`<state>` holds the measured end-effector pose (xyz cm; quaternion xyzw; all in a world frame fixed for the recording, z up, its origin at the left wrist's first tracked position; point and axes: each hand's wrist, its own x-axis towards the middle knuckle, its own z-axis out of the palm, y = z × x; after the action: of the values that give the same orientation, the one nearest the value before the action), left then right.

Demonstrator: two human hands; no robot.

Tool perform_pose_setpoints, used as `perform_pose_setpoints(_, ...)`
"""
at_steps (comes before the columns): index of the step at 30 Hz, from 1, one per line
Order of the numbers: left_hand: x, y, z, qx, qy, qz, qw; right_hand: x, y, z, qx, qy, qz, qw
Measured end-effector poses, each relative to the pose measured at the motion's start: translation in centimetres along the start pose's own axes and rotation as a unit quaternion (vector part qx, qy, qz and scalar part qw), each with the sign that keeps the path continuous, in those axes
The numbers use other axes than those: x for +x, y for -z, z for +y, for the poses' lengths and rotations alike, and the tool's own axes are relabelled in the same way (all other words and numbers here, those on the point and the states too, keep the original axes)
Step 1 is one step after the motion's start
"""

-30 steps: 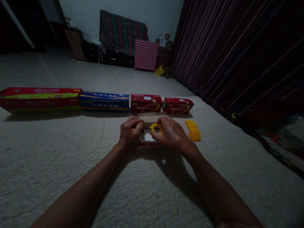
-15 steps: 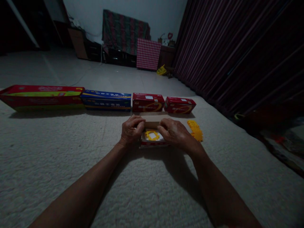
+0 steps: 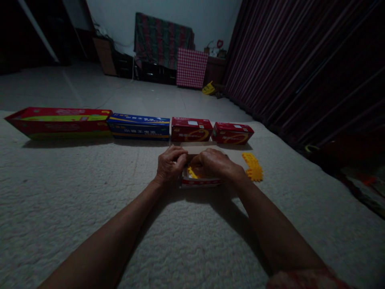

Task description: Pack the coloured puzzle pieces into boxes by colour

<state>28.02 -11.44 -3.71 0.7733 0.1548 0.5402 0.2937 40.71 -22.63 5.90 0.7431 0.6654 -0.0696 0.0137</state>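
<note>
An open cardboard box (image 3: 204, 182) with a red and white front sits on the pale quilted mat, its flap raised at the back. My left hand (image 3: 172, 163) is closed on the box's left end, thumb and fingers pinching its edge. Into the box reaches my right hand (image 3: 214, 161), fingers curled down over a yellow toothed plastic piece (image 3: 192, 173). Its fingertips are hidden, so whether they grip the piece does not show. To the right of the box, more yellow toothed pieces (image 3: 254, 167) lie on the mat beside my right wrist.
Behind the box stands a row: a long red and green box (image 3: 67, 124), a blue box (image 3: 138, 127), and two red boxes (image 3: 191, 130), (image 3: 232, 133). A dark striped curtain (image 3: 279, 60) hangs at right. Cabinets draped with a checked cloth (image 3: 191, 68) stand by the far wall.
My right hand has left the box's back flap and moved down and left into the box, covering much of the yellow piece. My left hand keeps its grip. The view has shifted slightly.
</note>
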Motion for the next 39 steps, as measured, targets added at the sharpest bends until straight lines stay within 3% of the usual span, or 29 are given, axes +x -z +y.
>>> perform_pose_setpoints(12, 0.1, -0.1, -0.1, -0.005, -0.005, 0.002, 1.0, 1.1, -0.7, -1.0, -0.086, 0.004, 0.012, 0.996)
perform_pose_setpoints(18, -0.1, -0.1, -0.3, -0.004, 0.002, 0.005, 1.0, -0.1, -0.3, -0.8, -0.043, -0.005, 0.043, 0.998)
perform_pose_setpoints(20, -0.1, -0.1, -0.2, -0.002, 0.014, 0.0, 1.0, -1.3, 0.6, 0.3, -0.003, -0.02, 0.089, 0.996)
perform_pose_setpoints(22, -0.2, 0.0, -0.1, 0.0, 0.024, -0.002, 1.0, -3.0, 1.5, 2.3, 0.031, -0.053, 0.175, 0.983)
perform_pose_setpoints(25, -0.2, 0.0, -0.1, -0.003, 0.03, 0.0, 1.0, -5.9, 1.9, 7.0, 0.036, -0.164, 0.299, 0.939)
perform_pose_setpoints(27, -0.2, 0.0, -0.3, -0.005, 0.036, -0.001, 0.999, -7.9, 1.2, 10.3, 0.009, -0.269, 0.305, 0.913)
perform_pose_setpoints(29, -0.2, 0.0, -0.4, -0.004, 0.039, 0.001, 0.999, -9.5, -0.4, 12.8, -0.006, -0.355, 0.255, 0.899)
perform_pose_setpoints(31, -0.2, 0.0, -0.5, 0.001, 0.037, 0.0, 0.999, -10.6, -2.5, 14.2, 0.001, -0.396, 0.221, 0.891)
perform_pose_setpoints(35, -0.3, 0.1, -0.4, 0.009, 0.031, -0.005, 0.999, -11.5, -6.6, 14.7, 0.045, -0.426, 0.215, 0.878)
perform_pose_setpoints(39, -0.2, 0.1, -0.4, 0.008, 0.033, -0.002, 0.999, -11.7, -8.6, 15.0, 0.072, -0.414, 0.228, 0.878)
